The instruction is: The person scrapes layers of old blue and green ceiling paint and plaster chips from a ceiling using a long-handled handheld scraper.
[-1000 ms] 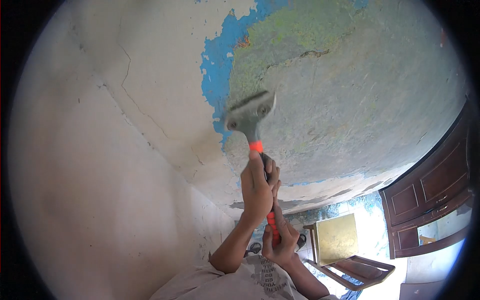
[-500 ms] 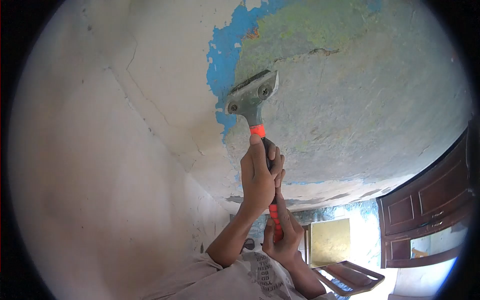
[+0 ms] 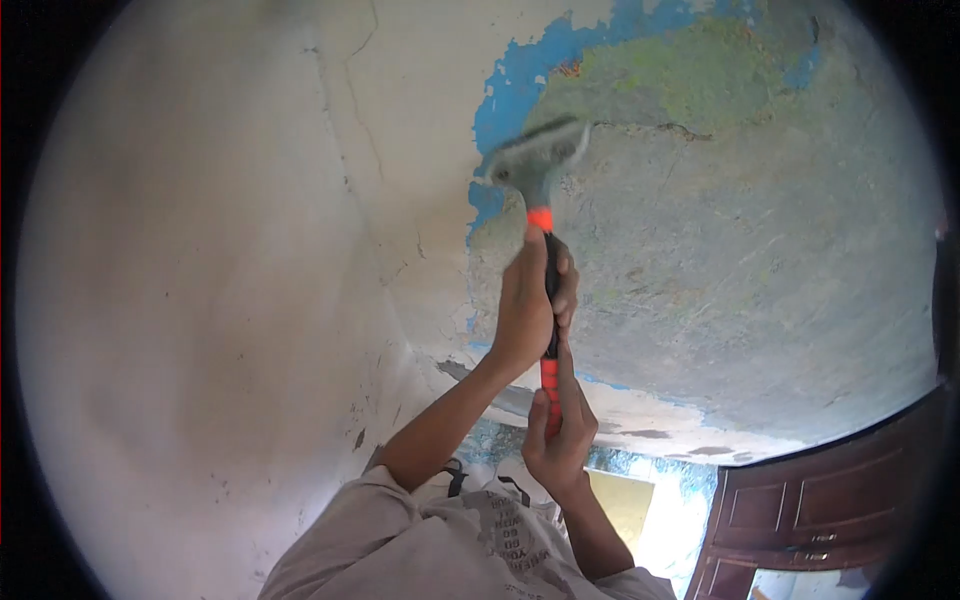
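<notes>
Leftmost, the pale plastered wall [image 3: 200, 300] spreads wide and unbroken, and a thin crack [image 3: 350, 90] runs down it near the top, so that side lies open. Just right of the crack a ragged strip of blue paint [image 3: 505, 95] marks the edge where the plaster ends. The scraper [image 3: 535, 160] has its blurred metal head right at that edge, partly over the blue strip and partly over the bare patch [image 3: 750, 250] of grey-green surface to the right. Its handle runs almost straight down from the head, orange at the neck and orange again lower down. The left hand [image 3: 528, 300] is wrapped tight round the upper handle, thumb pointing up toward the orange neck and fingers curled round the far side, with its forearm slanting up from the lower left out of a light sleeve [image 3: 400, 540]. The right hand [image 3: 555, 440] sits directly beneath it, closed round the lower orange part of the handle, its forearm rising from below. The two hands are close, one above the other. Rightward the bare patch is broad and free of anything, ending at a dark wooden door [image 3: 820, 510] in the lower right corner, well apart from both hands.
</notes>
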A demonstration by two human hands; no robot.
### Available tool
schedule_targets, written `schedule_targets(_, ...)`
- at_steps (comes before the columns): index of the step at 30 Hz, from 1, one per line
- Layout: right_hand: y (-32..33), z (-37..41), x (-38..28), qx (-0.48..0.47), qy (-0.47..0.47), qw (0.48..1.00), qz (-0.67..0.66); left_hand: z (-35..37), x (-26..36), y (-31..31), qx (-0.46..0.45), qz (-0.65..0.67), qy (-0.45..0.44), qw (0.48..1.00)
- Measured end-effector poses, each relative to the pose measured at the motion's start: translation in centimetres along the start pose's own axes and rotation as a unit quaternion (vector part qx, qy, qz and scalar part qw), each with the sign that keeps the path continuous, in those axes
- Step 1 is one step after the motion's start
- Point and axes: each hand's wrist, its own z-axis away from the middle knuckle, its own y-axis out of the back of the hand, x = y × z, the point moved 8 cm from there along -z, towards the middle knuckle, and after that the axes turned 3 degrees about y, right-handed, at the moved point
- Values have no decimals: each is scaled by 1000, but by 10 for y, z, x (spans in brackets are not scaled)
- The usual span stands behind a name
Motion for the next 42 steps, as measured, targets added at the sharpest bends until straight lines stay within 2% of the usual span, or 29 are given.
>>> schedule_targets(3, 4, 27, 25, -22, 6, 1000, -7, 21, -32, 7, 3, -31, 19, 999)
schedule_targets(6, 0, 45, 41, -97, -83, 990, -51, 40, -46, 6, 33, -51, 0, 998)
schedule_targets(9, 4, 49, 41, -101, -66, 992, -45, 48, -51, 3, 56, 2, 2, 998)
schedule_targets(12, 9, 54, 46, -116, 18, 992, -40, 51, -50, 1, 75, 27, 4, 997)
schedule_targets(15, 4, 61, 60, -156, -38, 980, -120, 54, -49, 3, 85, 31, 6, 996)
schedule_targets(19, -1, 57, 57, -132, -41, 975, -177, 49, -44, 6, 67, 51, 23, 996)
schedule_targets(21, -1, 51, 50, -142, -80, 974, -159, 44, -45, 7, 55, 71, 28, 996)
schedule_targets(23, 2, 46, 41, -101, -17, 992, -78, 43, -46, 8, 50, 84, 25, 995)
schedule_targets(25, 0, 47, 34, -86, -19, 995, -51, 44, -44, 9, 38, 88, 41, 995)
schedule_targets(27, -5, 51, 25, -96, -88, 988, -78, 46, -43, 11, 30, 98, 57, 993)
schedule_targets(30, -9, 58, 21, -87, -47, 995, -30, 51, -42, 12, 24, 111, 79, 990)
schedule_targets(33, -12, 64, 25, -83, -74, 993, -50, 50, -43, 12, 24, 92, 89, 992)
schedule_targets(38, -11, 65, 21, -73, -55, 994, -56, 50, -41, 12, 28, 62, 89, 994)
schedule_targets(42, -10, 59, 7, -85, -62, 994, -33, 50, -33, 8, 32, 94, 93, 991)
